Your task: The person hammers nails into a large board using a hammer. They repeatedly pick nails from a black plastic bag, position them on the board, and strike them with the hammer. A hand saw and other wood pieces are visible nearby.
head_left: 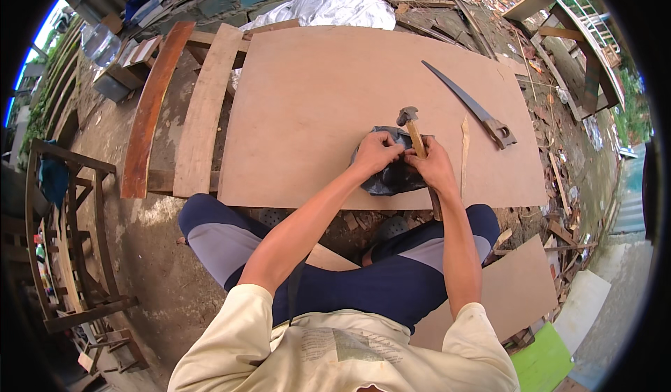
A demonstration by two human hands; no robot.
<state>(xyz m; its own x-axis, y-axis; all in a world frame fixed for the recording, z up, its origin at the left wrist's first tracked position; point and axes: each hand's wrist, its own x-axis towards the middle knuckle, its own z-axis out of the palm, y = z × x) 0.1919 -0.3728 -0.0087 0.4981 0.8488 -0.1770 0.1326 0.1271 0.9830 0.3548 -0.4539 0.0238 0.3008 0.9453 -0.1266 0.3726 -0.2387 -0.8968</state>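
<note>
A crumpled black plastic bag (393, 180) lies on the large brown board near its front edge. My left hand (378, 151) is over the bag's upper left part, fingers pinched together on it. My right hand (433, 166) is closed around the wooden handle of a hammer (416, 137), its head pointing away from me and the handle end showing below my palm. The right thumb and fingertips also touch the bag, close to the left fingertips. Whatever is between the fingertips is too small to make out.
The board (293, 98) spans the space before my knees. On it rest a handsaw (475, 105) at right and a thin pointed wood strip (465, 155). Two planks (159, 105) lie to its left. A wooden frame (91, 238) stands far left; scrap wood litters the right.
</note>
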